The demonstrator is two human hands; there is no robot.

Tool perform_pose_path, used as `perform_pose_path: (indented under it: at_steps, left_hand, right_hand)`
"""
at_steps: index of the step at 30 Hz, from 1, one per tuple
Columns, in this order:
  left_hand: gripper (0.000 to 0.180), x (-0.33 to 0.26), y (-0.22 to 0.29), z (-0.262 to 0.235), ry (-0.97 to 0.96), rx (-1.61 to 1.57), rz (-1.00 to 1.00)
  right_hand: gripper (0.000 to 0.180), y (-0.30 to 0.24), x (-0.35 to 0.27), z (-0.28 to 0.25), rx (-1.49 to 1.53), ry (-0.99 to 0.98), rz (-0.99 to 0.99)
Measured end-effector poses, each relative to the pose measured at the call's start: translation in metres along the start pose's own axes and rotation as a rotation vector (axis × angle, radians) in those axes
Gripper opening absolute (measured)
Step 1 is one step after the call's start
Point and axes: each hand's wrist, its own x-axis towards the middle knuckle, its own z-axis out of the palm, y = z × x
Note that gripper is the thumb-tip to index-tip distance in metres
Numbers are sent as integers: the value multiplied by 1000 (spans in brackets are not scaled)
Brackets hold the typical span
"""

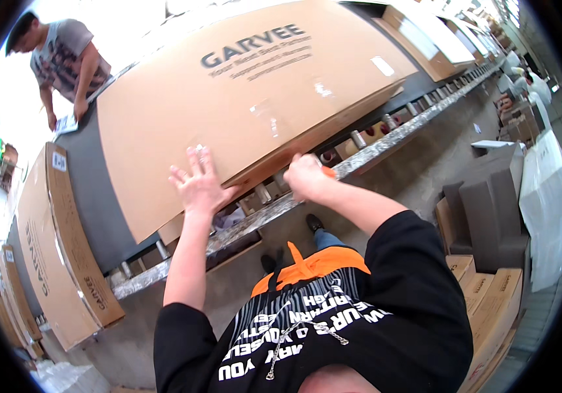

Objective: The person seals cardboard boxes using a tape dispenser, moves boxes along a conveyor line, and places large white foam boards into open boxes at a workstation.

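A large flat brown cardboard box (183,98) lies on the conveyor in front of me, with bits of clear tape stuck on its top. My left hand (199,188) rests on the near edge of its top panel, fingers spread. At the box's near side, right of the left hand, my right hand (306,178) is closed around a small orange object (328,171). Most of that object is hidden by the hand, so its kind does not show.
The dark conveyor belt (91,177) has a metal side rail (274,211) towards me. Another closed carton (52,242) sits to the left; open cartons (425,46) follow at the far right. A person (68,59) stands across the belt. Grey foam pieces (487,209) and stacked cartons (490,295) stand at right.
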Motion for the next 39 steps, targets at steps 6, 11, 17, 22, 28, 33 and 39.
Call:
perform_pose_path:
  at_steps: [6, 11, 17, 22, 28, 33, 39]
  left_hand:
    - [60, -42, 10, 15, 369, -758, 15]
    - [24, -71, 123, -15, -186, -2369, -173]
    - [19, -66, 177, -22, -83, -2303, -482]
    - [22, -68, 162, -15, 102, -2474, -572]
    - [33, -69, 143, -11, 138, -2747, -436]
    - [41, -65, 111, -7, 574, -2232, -508]
    - [43, -92, -32, 14, 998, -1453, -810]
  right_hand:
    - [64, 44, -70, 48, 374, 632, -256]
    - [64, 87, -96, 25, 515, 1145, -666]
    - [62, 139, -91, 32, 474, 1031, -771]
    - [58, 139, -79, 24, 502, 1026, -878]
    - [64, 126, -59, -5, 430, 1028, -925]
    - [63, 103, -54, -32, 337, 932, -968]
    - [64, 142, -50, -58, 170, 893, -823]
